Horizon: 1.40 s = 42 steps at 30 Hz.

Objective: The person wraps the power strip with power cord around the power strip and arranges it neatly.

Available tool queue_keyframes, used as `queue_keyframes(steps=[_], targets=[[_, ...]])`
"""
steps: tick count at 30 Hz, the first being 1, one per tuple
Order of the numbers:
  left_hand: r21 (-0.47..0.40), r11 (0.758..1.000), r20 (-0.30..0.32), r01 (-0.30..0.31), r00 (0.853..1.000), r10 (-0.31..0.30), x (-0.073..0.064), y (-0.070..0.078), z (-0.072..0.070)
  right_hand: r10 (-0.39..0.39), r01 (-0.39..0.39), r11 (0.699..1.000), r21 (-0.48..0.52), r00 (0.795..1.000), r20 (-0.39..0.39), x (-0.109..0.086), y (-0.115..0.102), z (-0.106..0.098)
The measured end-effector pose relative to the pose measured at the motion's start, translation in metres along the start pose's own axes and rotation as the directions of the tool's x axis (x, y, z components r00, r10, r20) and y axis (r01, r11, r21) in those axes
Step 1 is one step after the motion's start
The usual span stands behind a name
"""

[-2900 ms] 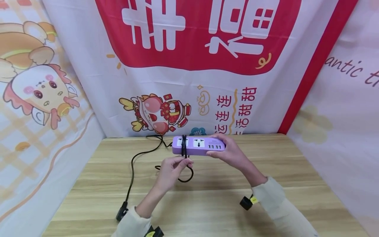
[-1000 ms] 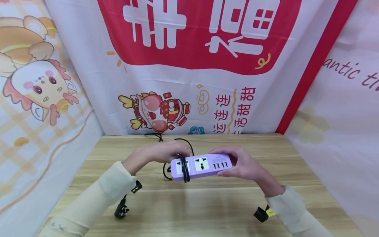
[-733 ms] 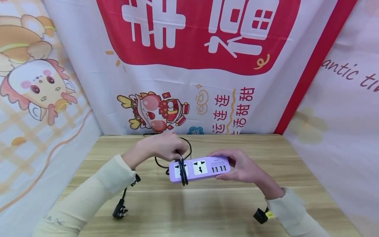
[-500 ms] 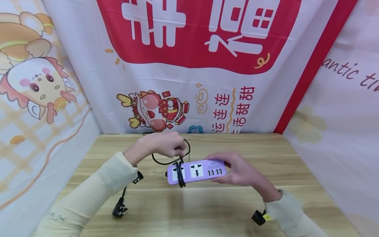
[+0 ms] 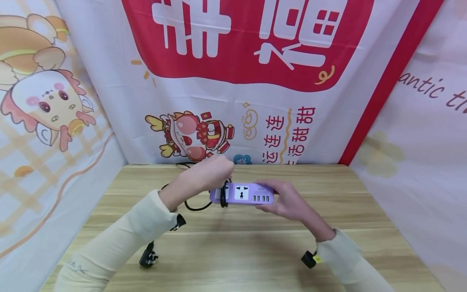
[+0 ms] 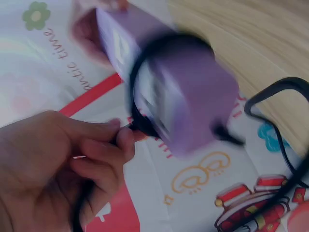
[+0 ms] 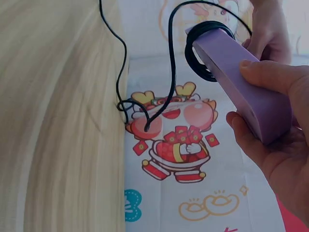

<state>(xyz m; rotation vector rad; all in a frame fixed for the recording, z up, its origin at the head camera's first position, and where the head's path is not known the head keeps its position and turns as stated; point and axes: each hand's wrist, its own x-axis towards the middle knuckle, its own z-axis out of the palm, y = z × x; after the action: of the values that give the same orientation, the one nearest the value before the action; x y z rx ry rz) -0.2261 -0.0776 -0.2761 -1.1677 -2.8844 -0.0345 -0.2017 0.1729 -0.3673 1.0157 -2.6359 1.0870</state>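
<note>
A purple power strip [image 5: 249,198] with white sockets and several USB ports is held above the table. My right hand [image 5: 286,199] grips its USB end, thumb on one face and fingers on the other, as the right wrist view shows. Several turns of black cord [image 7: 200,67] wrap round its other end. At that end my left hand [image 5: 209,172] pinches the cord between thumb and fingertips; in the left wrist view the cord [image 6: 83,203] runs on through the curled fingers. The strip is blurred there. A three-pin plug [image 5: 147,256] lies on the table at the left.
The wooden table [image 5: 237,251] meets a printed cloth [image 5: 233,95] at the back, with cloth walls on both sides. A loose length of cord [image 7: 123,58] trails over the table toward the back edge. Small black wrist cameras [image 5: 309,259] hang below the sleeves.
My left hand has gone from in front of the strip, over its top, to behind it, with the cord. The strip dipped toward me, then rose again in the last half second.
</note>
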Motion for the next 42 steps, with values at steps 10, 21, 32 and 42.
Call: queue_keyframes(steps=[10,21,32,42], targets=[[-0.280,0.955,-0.360,0.100,0.911,-0.201,-0.015,0.023,0.020,0.054,-0.049,0.998,0.032,0.983,-0.174,0.012,0.023,-0.007],[-0.857,0.455,-0.389,-0.241,0.882,-0.266,-0.040,0.041,0.089,0.313,-0.250,0.931,0.265,0.921,-0.230,0.017,0.054,-0.021],[-0.840,0.476,-0.350,-0.261,0.930,-0.108,-0.026,0.046,0.136,0.306,-0.200,0.874,0.443,0.935,-0.182,0.018,0.042,-0.016],[-0.857,0.495,-0.285,-0.144,0.932,-0.222,-0.031,0.019,0.159,0.341,-0.218,0.834,0.507,0.926,-0.163,0.016,0.036,-0.018]])
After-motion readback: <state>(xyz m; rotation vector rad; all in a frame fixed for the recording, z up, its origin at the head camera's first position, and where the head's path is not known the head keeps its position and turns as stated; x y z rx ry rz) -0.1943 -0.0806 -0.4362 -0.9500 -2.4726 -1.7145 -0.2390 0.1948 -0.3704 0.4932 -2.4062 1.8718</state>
